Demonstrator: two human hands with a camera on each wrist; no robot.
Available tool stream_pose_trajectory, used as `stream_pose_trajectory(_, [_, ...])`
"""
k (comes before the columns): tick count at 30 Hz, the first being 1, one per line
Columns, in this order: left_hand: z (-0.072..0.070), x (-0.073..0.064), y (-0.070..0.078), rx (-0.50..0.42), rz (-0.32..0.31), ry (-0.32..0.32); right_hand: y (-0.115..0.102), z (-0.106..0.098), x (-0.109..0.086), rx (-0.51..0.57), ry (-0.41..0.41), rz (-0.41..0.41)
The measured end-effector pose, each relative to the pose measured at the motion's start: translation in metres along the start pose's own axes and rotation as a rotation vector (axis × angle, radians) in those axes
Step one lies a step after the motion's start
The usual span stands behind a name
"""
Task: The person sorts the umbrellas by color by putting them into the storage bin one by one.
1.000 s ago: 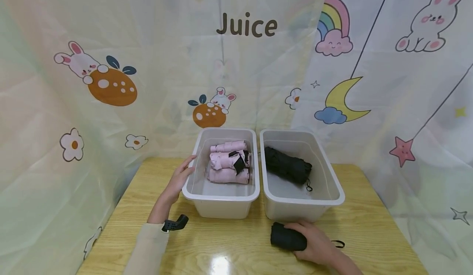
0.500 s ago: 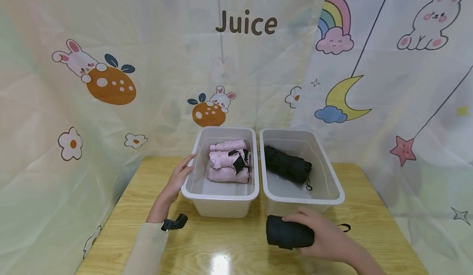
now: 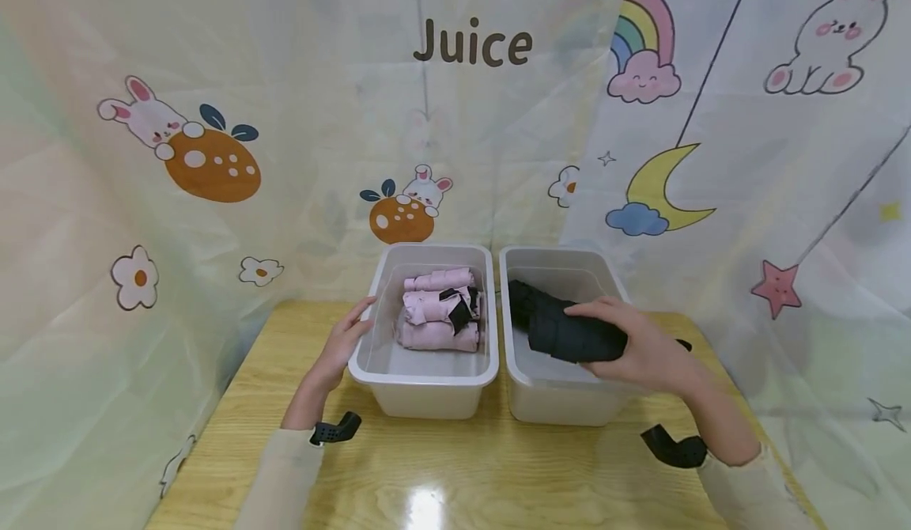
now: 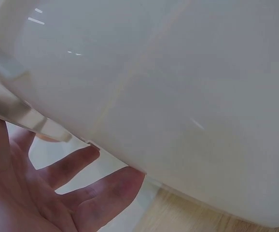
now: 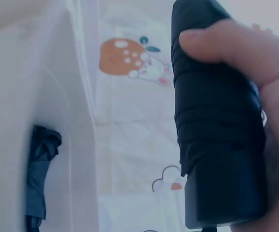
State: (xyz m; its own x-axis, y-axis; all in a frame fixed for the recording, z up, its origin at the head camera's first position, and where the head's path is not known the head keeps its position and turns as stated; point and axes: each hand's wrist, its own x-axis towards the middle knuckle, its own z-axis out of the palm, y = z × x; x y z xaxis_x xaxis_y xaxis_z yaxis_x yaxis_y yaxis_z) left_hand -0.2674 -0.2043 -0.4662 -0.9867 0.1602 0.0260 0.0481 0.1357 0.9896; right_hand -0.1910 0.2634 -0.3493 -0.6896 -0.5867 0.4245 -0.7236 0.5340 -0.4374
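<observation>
Over the right white bin [image 3: 569, 403], my right hand [image 3: 644, 350] grips a folded black umbrella [image 3: 572, 336], its strap sticking out behind the hand. In the right wrist view my thumb lies across the umbrella's dark fabric [image 5: 216, 106]. Inside that bin lies another folded black umbrella [image 3: 519, 299], now mostly covered by the held one. My left hand [image 3: 343, 352] rests against the outer side of the left white bin [image 3: 427, 399]. In the left wrist view its extended fingertips touch the bin's wall [image 4: 188, 106].
Several rolled pink umbrellas [image 3: 437, 308] with a black patch among them lie in the left bin. Both bins stand side by side on a wooden table [image 3: 455, 467]. A printed curtain [image 3: 320, 119] hangs behind and along the sides.
My right hand has lifted the black umbrella from the table in front of the right bin, up and forward over it. My left hand stays against the left bin.
</observation>
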Motion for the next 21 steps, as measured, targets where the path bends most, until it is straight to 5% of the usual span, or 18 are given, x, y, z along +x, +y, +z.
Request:
stream_pose_trajectory(9, [0.001,0.004,-0.006,0.000,0.008,0.007,0.050,-0.013,0.051,-0.006,0.038,0.105])
stream_pose_trajectory(21, [0.000,0.004,-0.007,0.026,-0.008,0.009,0.127,0.014,0.081,0.078,-0.042,0.385])
